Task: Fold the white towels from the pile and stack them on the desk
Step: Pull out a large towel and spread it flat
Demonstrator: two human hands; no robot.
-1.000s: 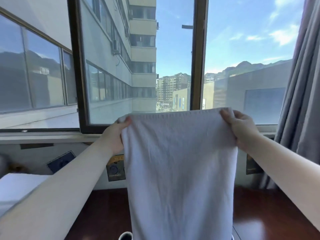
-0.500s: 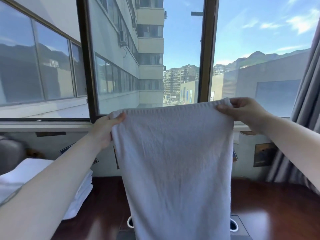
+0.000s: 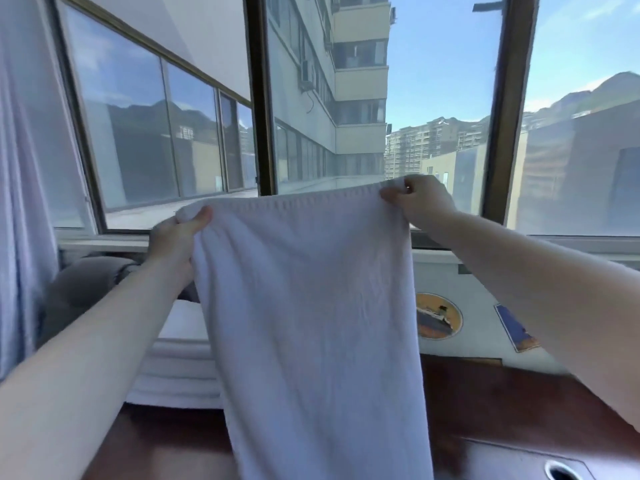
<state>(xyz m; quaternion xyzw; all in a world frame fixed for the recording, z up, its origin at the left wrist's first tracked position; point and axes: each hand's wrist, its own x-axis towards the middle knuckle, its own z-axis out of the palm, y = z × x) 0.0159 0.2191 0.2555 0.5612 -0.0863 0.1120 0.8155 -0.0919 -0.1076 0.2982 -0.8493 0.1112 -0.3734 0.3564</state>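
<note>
A white towel (image 3: 311, 323) hangs in the air in front of me, stretched out by its top edge. My left hand (image 3: 176, 240) pinches its top left corner and my right hand (image 3: 419, 199) pinches the top right corner, a little higher. The cloth falls past the bottom of the view and hides the middle of the dark wooden desk (image 3: 502, 410). A stack of folded white towels (image 3: 180, 368) lies on the desk at the left, partly behind the hanging towel and my left arm.
A large window (image 3: 346, 98) and its sill run behind the desk. A pale curtain (image 3: 24, 168) hangs at the far left, and a grey chair back (image 3: 79, 289) sits beside the stack. Stickers (image 3: 438, 317) mark the wall below the sill. A cable hole (image 3: 561, 471) opens in the desk at bottom right.
The view has swung left and down, bringing the folded stack and left curtain into sight. Both hands still hold the towel's corners; its top edge now slants, right side higher.
</note>
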